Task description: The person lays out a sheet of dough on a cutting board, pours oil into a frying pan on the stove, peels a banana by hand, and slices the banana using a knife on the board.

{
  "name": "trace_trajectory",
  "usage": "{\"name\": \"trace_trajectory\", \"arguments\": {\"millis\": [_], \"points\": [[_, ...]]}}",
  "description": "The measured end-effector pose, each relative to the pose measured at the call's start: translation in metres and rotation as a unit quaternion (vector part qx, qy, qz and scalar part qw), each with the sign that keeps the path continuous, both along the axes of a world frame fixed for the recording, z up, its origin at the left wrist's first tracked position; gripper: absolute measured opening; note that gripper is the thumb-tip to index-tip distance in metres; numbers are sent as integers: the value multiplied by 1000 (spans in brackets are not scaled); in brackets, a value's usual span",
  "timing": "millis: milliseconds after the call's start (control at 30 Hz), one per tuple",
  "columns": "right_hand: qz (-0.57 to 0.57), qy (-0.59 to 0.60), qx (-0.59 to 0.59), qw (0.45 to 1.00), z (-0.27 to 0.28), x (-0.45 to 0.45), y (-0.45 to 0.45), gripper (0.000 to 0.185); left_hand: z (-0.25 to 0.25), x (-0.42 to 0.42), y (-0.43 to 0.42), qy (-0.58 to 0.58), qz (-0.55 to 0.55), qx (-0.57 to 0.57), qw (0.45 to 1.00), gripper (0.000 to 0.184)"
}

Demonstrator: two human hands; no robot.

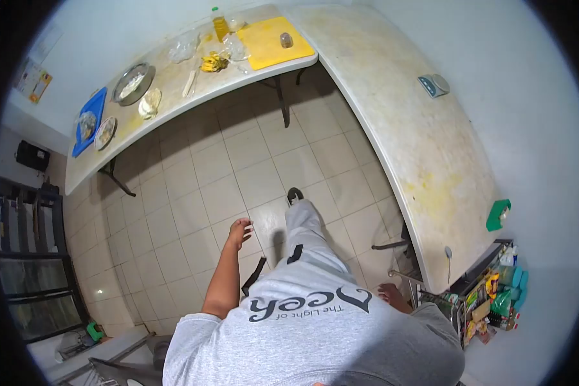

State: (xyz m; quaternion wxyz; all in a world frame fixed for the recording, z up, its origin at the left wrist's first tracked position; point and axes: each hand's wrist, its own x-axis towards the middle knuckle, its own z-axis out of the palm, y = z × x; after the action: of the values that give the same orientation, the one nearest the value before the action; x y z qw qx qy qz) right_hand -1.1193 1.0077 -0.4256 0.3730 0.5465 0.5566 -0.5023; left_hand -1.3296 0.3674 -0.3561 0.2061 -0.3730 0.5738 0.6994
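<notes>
My left hand (pixel 240 233) hangs over the tiled floor, fingers loosely bent and apart, holding nothing. At my other side, my right hand (pixel 391 294) is partly hidden by the shirt and in shadow; its visible fingers look loose and apart, with nothing seen in them. It is nearest to the metal rack (pixel 408 278) at the end of the right-hand table (pixel 392 96). A spoon (pixel 449 254) lies on that table near its end. Both hands are apart from the tables. One shoe (pixel 294 194) is forward on the tiles.
On the far table (pixel 167 106) are a metal bowl (pixel 123 95), blue tray (pixel 79 145), bananas (pixel 213 62), oil bottle (pixel 220 29) and yellow board (pixel 267 48). A digital scale (pixel 433 85) and green container (pixel 497 215) sit on the right-hand table. Dark shelving (pixel 35 257) stands left.
</notes>
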Motion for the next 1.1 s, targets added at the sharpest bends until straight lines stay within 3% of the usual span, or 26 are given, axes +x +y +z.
{"name": "trace_trajectory", "arguments": {"millis": [100, 167, 200, 233, 267, 300, 333, 367, 400, 433, 467, 567, 633, 700, 733, 767, 800, 867, 900, 967, 1000, 1033, 1067, 1100], "points": [[42, -4, -49, 998, -13, -85, -42, 18, 5, -87, -9, 3, 33, -18, 999, 19], [231, 16, -42, 972, -32, -181, -78, 16, 16, -150, -21, 19, 51, -22, 998, 20], [434, 62, 3, 899, -48, -240, -97, 16, 22, -180, -33, 40, 45, -39, 997, 22], [597, 106, 74, 792, -56, -310, -122, 15, 27, -198, -51, 50, 35, -55, 997, 24], [673, 142, 130, 714, -55, -379, -152, 16, 36, -222, -69, 83, 54, -73, 992, 28], [679, 193, 171, 687, -45, -450, -188, 17, 49, -256, -83, 118, 73, -86, 987, 32], [635, 265, 193, 699, -20, -520, -231, 18, 57, -286, -101, 138, 80, -115, 980, 35], [478, 467, 118, 735, -11, -576, -264, 21, 67, -320, -119, 160, 87, -143, 973, 37], [364, 427, 44, 827, 93, -633, -330, 25, 81, -358, -133, 171, 95, -165, 967, 40], [297, 482, -86, 820, 121, -679, -363, 36, 95, -399, -149, 183, 101, -187, 960, 43], [223, 485, -139, 834, 192, -701, -406, 32, 100, -444, -170, 220, 93, -216, 947, 46], [289, 607, -182, 717, 257, -745, -468, 31, 119, -578, -213, 331, 96, -290, 893, 58], [360, 558, -155, 731, 221, -758, -486, 31, 146, -662, -223, 366, 115, -277, 881, 69], [288, 519, -101, 799, 198, -741, -489, 28, 158, -744, -230, 358, 101, -342, 863, 75], [213, 503, -55, 836, 145, -724, -480, 26, 160, -776, -234, 352, 91, -375, 853, 78], [142, 400, -32, 905, 124, -704, -469, 26, 161, -807, -237, 354, 85, -388, 847, 84], [28, 353, -3, 935, 81, -669, -452, 26, 159, -840, -242, 357, 76, -400, 840, 91], [-69, 296, 93, 948, 3, -578, -414, 23, 148, -891, -252, 439, 48, -330, 834, 85], [-101, 279, 147, 944, -5, -532, -406, 23, 98, -934, -269, 398, 144, -486, 765, 78], [-174, 144, 192, 955, 24, -470, -413, 21, 117, -948, -271, 360, 40, -383, 850, 102], [-201, 194, 196, 940, -9, -415, -412, 21, 95, -968, -279, 357, 103, -457, 808, 91], [-220, 110, 190, 950, 36, -413, -430, 21, 114, -958, -264, 325, 108, -473, 812, 80], [-251, 130, 192, 940, 38, -396, -447, 21, 124, -952, -255, 350, 119, -495, 786, 73], [-277, 150, 196, 929, 35, -371, -461, 20, 139, -945, -245, 339, 137, -460, 809, 69]]}}
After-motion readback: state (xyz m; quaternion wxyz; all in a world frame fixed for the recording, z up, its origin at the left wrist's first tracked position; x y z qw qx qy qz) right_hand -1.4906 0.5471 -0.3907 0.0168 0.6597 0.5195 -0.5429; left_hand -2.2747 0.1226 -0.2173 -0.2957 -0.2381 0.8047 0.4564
